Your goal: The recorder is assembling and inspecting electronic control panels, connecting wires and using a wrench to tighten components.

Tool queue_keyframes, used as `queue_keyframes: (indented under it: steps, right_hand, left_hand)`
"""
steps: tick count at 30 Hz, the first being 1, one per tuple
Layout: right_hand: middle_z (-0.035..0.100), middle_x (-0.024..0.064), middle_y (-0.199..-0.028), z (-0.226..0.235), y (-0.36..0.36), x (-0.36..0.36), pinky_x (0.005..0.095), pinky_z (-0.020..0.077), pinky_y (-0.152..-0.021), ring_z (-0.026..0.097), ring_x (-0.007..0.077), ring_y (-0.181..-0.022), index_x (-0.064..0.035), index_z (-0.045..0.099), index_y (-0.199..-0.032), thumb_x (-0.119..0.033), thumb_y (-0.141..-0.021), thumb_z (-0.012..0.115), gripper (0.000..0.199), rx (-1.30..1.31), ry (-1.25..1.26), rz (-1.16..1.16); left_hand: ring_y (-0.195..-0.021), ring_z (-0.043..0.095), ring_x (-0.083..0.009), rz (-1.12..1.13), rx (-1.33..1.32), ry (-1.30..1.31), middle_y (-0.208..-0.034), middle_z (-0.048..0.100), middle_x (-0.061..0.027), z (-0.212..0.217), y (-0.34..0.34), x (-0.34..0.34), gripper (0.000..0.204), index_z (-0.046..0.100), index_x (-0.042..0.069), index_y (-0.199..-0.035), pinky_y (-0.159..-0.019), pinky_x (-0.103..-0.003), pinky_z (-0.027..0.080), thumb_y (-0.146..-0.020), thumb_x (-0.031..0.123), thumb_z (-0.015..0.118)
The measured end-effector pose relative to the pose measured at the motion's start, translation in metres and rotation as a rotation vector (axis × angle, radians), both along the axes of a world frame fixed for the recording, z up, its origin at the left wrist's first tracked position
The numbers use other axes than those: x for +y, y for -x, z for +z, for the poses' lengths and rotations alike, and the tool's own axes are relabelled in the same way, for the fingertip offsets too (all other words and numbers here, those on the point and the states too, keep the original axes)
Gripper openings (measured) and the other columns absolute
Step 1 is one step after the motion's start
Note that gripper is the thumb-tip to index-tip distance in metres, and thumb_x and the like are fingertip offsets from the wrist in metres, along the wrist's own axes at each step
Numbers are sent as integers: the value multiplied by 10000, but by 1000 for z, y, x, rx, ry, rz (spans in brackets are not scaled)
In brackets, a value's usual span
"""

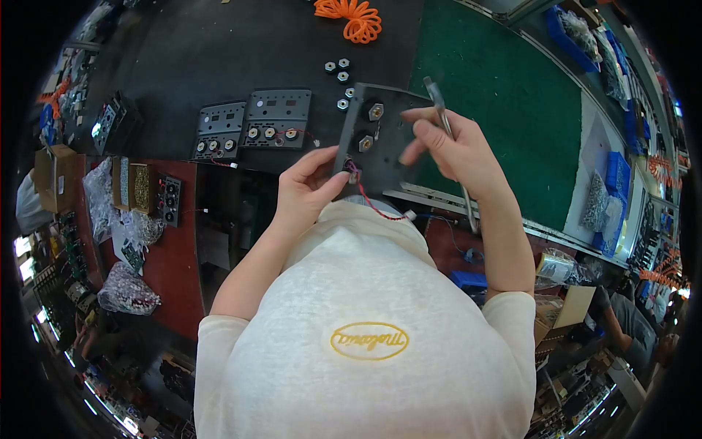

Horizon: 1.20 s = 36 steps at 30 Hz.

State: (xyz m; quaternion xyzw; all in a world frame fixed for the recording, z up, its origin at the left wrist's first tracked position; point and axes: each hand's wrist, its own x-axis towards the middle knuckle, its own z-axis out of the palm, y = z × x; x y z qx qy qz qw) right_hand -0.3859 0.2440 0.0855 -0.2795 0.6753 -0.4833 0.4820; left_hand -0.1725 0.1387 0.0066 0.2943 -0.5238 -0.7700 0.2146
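My left hand (311, 183) grips the near left edge of a dark metal panel (395, 135), which is tilted up off the bench. Two hex-nut fittings with brass centres (376, 111) sit on its face. A red and purple wire lead (369, 205) runs from beside my left thumb and ends in a white connector. Over the panel's right side is my right hand (457, 150), closed around a long silver metal rod tool, like a wrench (466, 194). The thumb and forefinger reach toward the panel; whether the fingertips touch it I cannot tell.
Two similar panels with wired fittings (278, 117) lie on the black bench to the left. Several loose hex nuts (343, 76) rest beyond the held panel, below an orange coiled hose (351, 18). A green mat (497, 95) covers the right side, with blue parts bins (616, 190) beyond.
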Motion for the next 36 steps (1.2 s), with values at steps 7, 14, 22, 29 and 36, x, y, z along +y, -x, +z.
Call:
queue_keyframes:
  steps: [7,14,22,29,36]
  right_hand:
    - [596,134,-768,2,-26,20,357,474,-600,625,264,-681,-121,493,-1306,-302,-811,682,560,857,-120,450]
    - [461,41,-735,-12,-35,29,315,421,-570,529,176,-643,-219,541,-1295,-150,-785,624,521,1247,132,688]
    - [444,23,-737,-20,-36,28,312,410,-580,507,162,-645,-222,581,-1255,-81,-764,566,511,1323,257,721]
    - [497,18,-775,-24,-45,38,292,425,-589,536,154,-684,-138,583,-1236,-108,-740,601,497,1275,206,740]
    - [534,11,-777,-28,-49,43,273,423,-582,548,141,-686,-103,609,-1196,-161,-732,632,468,1308,187,724]
  left_hand:
    - [-970,634,-152,-30,-80,-519,-1095,644,-127,2,-17,4,393,538,-33,-1232,-843,-278,526,-849,-22,626]
    - [-973,637,-158,-39,-69,-589,-1099,639,-134,2,-22,9,394,531,-36,-1231,-833,-289,539,-852,-3,634]
    - [-964,640,-168,-105,-66,-614,-1104,636,-145,-3,-27,10,405,529,-47,-1229,-843,-296,542,-840,-12,639]
    - [-955,640,-172,-97,-108,-643,-1106,625,-164,2,-25,15,429,510,-79,-1244,-839,-295,546,-840,-12,640]
    - [-974,635,-180,-130,-126,-636,-1119,620,-161,1,-23,15,454,498,-78,-1263,-854,-312,544,-840,-1,646]
